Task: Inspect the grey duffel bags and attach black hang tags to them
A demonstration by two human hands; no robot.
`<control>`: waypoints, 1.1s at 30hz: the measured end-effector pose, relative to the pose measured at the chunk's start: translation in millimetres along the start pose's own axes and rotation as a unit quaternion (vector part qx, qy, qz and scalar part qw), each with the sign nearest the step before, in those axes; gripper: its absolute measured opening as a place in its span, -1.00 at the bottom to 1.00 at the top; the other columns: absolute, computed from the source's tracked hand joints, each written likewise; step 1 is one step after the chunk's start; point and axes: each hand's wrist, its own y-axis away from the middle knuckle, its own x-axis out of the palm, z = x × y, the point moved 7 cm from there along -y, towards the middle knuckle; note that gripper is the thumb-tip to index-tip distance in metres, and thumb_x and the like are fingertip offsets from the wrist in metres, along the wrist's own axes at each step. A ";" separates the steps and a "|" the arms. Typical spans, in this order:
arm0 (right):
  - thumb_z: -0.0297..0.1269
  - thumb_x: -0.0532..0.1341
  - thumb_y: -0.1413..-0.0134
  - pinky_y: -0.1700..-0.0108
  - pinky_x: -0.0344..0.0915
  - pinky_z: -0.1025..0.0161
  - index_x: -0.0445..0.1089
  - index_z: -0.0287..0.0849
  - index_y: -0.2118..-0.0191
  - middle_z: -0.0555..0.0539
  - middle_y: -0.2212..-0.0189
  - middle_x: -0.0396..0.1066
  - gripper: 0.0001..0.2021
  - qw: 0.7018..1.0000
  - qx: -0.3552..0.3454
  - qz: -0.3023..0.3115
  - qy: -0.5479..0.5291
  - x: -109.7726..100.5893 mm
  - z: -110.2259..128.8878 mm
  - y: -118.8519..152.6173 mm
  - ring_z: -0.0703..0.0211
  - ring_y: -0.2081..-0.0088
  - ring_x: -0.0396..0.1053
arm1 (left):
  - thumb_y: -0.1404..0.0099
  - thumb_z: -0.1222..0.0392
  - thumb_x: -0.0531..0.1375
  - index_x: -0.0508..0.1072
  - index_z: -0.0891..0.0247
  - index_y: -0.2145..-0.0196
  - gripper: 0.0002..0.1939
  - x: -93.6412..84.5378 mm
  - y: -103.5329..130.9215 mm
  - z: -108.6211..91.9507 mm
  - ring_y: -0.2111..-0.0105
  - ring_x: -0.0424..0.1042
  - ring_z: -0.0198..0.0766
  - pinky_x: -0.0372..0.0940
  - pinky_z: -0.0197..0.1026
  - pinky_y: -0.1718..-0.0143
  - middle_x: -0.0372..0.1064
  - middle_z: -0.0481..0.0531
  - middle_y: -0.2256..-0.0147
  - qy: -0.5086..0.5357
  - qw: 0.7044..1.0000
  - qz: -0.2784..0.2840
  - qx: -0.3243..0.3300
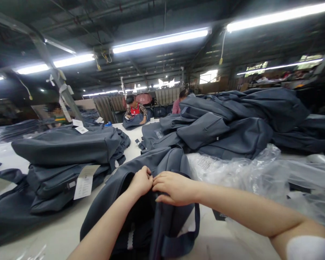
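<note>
A dark blue-grey bag [113,187] lies open on the white table in front of me, its dark inside showing. My left hand [143,181] is closed on the bag's upper edge, fingers bent together. Beside it, almost touching, my right hand [173,187] has its fingers wrapped over the same edge, thumb below. The exact bit of fabric between the fingertips is hidden. A strap [197,220] loops down at the bag's right side, and a small white label [130,240] shows inside.
Stacked bags with a paper tag [86,181] stand left on the table [56,231]. A large bag pile [241,133] fills the back right, with clear plastic bags [249,173] before it. Across the table, a person in a red apron [135,109] handles another bag.
</note>
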 end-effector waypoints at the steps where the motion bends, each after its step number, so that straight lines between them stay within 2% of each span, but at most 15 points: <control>1: -0.18 0.19 -0.21 -0.16 0.23 0.10 0.47 -0.26 0.10 -0.18 0.12 0.50 -0.73 1.000 0.009 -0.022 0.002 -4.9 -2.1 -1.4 0.02 -0.02 0.37 | -0.25 0.30 0.08 0.31 0.24 0.22 -0.87 -1.5 1.0 -0.5 0.33 0.49 -0.24 0.25 -0.27 0.33 0.50 0.08 0.32 0.002 1.000 -0.012 -0.003; 3: -0.32 0.18 -0.17 -0.15 0.23 0.09 0.47 -0.25 0.11 -0.18 0.12 0.49 -0.78 0.995 0.048 -0.088 0.013 -20.4 -12.8 -4.1 0.03 -0.01 0.37 | -0.28 0.29 0.05 0.30 0.23 0.19 -0.86 -7.1 2.7 -5.9 0.32 0.49 -0.20 0.24 -0.25 0.33 0.50 0.08 0.32 0.000 0.999 -0.039 0.000; 5: -0.44 0.15 -0.10 -0.16 0.22 0.07 0.44 -0.28 0.07 -0.21 0.08 0.46 -0.73 0.982 0.106 -0.154 0.030 -37.8 -31.7 -6.2 0.02 -0.03 0.35 | -0.32 0.28 -0.01 0.29 0.23 0.15 -0.83 -14.7 4.5 -16.7 0.27 0.49 -0.13 0.23 -0.20 0.30 0.49 0.13 0.29 -0.009 0.998 -0.065 0.012; 7: -0.48 0.18 -0.03 -0.17 0.20 0.05 0.42 -0.32 0.02 -0.26 0.02 0.43 -0.65 0.972 0.151 -0.175 0.040 -48.1 -53.2 -10.1 -0.02 -0.06 0.33 | -0.35 0.28 -0.07 0.29 0.25 0.12 -0.78 -23.4 6.7 -29.5 0.26 0.49 -0.07 0.22 -0.15 0.28 0.49 0.19 0.26 -0.019 0.996 -0.082 0.030; 9: -0.40 0.24 0.00 -0.17 0.21 0.06 0.40 -0.33 -0.03 -0.27 -0.02 0.41 -0.58 0.979 0.158 -0.129 0.027 -46.4 -71.1 -17.6 -0.04 -0.08 0.32 | -0.35 0.27 -0.08 0.30 0.27 0.09 -0.75 -34.0 8.6 -39.4 0.28 0.49 -0.01 0.21 -0.12 0.29 0.48 0.22 0.28 -0.026 0.994 -0.098 0.043; 11: -0.23 0.28 -0.02 -0.13 0.24 0.09 0.39 -0.30 -0.07 -0.26 -0.03 0.41 -0.53 0.991 0.127 -0.043 0.005 -35.6 -80.1 -24.8 -0.05 -0.07 0.35 | -0.33 0.25 -0.06 0.30 0.28 0.07 -0.73 -46.3 8.9 -43.3 0.31 0.48 0.02 0.20 -0.11 0.32 0.46 0.21 0.34 -0.025 0.992 -0.116 0.049; 13: -0.05 0.28 -0.05 -0.09 0.26 0.12 0.38 -0.27 -0.09 -0.24 -0.02 0.43 -0.47 0.996 0.093 0.013 -0.002 -26.8 -81.7 -27.7 -0.04 -0.03 0.38 | -0.31 0.25 -0.05 0.31 0.28 0.10 -0.74 -56.2 6.6 -41.9 0.37 0.46 -0.05 0.20 -0.15 0.36 0.43 0.13 0.42 -0.006 0.991 -0.121 0.054; 15: 0.01 0.26 -0.09 -0.07 0.25 0.14 0.39 -0.27 -0.08 -0.23 0.00 0.45 -0.46 0.997 0.082 -0.001 0.014 -26.6 -81.2 -27.3 -0.02 -0.01 0.39 | -0.31 0.26 -0.07 0.31 0.28 0.12 -0.75 -61.0 3.1 -38.2 0.49 0.41 -0.17 0.18 -0.22 0.44 0.37 0.00 0.53 0.026 0.992 -0.110 0.063; 18: -0.14 0.24 -0.16 0.04 0.26 0.20 0.45 -0.24 0.02 -0.16 0.12 0.49 -0.66 0.992 0.100 -0.049 0.057 -30.5 -80.4 -23.4 0.06 0.09 0.42 | -0.31 0.23 -0.06 0.29 0.29 0.11 -0.75 -62.6 2.1 -35.8 0.62 0.28 -0.27 0.13 -0.28 0.54 0.28 -0.13 0.63 0.070 0.991 -0.087 0.076; 20: -0.21 0.22 -0.19 0.14 0.25 0.23 0.48 -0.21 0.11 -0.13 0.20 0.50 -0.77 0.988 0.111 -0.056 0.089 -31.1 -80.2 -21.3 0.10 0.17 0.43 | -0.28 0.21 0.01 0.31 0.27 0.12 -0.76 -64.2 5.6 -37.7 0.62 0.26 -0.30 0.13 -0.28 0.52 0.30 -0.13 0.61 0.086 0.989 -0.082 0.083; 23: -0.23 0.19 -0.24 0.20 0.20 0.23 0.48 -0.21 0.13 -0.13 0.24 0.48 -0.79 0.984 0.102 -0.061 0.133 -33.3 -78.2 -22.6 0.12 0.23 0.40 | -0.24 0.19 0.06 0.34 0.27 0.14 -0.76 -69.7 11.5 -38.7 0.58 0.27 -0.30 0.13 -0.27 0.48 0.33 -0.11 0.58 0.104 0.989 -0.080 0.074; 27: -0.19 0.12 -0.31 0.22 0.12 0.22 0.46 -0.19 0.10 -0.13 0.25 0.45 -0.76 0.975 0.071 -0.100 0.188 -38.2 -72.5 -30.2 0.12 0.25 0.36 | -0.24 0.14 0.06 0.35 0.30 0.11 -0.71 -81.6 17.0 -30.3 0.62 0.22 -0.33 0.10 -0.28 0.51 0.29 -0.13 0.60 0.145 0.985 -0.075 0.055; 29: -0.16 0.08 -0.33 0.24 0.10 0.22 0.45 -0.20 0.12 -0.12 0.29 0.44 -0.72 0.970 0.050 -0.114 0.211 -38.3 -68.3 -32.7 0.12 0.28 0.34 | -0.23 0.14 0.07 0.35 0.29 0.13 -0.72 -93.4 24.6 -26.8 0.61 0.23 -0.34 0.10 -0.29 0.49 0.32 -0.13 0.59 0.131 0.984 -0.101 0.062; 33: -0.06 -0.06 -0.38 0.26 0.07 0.22 0.43 -0.26 0.26 -0.12 0.39 0.41 -0.56 0.962 0.033 -0.129 0.238 -37.4 -67.9 -29.1 0.14 0.33 0.30 | -0.24 0.15 0.09 0.37 0.23 0.17 -0.79 -117.9 54.4 -21.4 0.59 0.26 -0.29 0.10 -0.27 0.44 0.37 -0.12 0.57 0.018 0.987 -0.149 0.057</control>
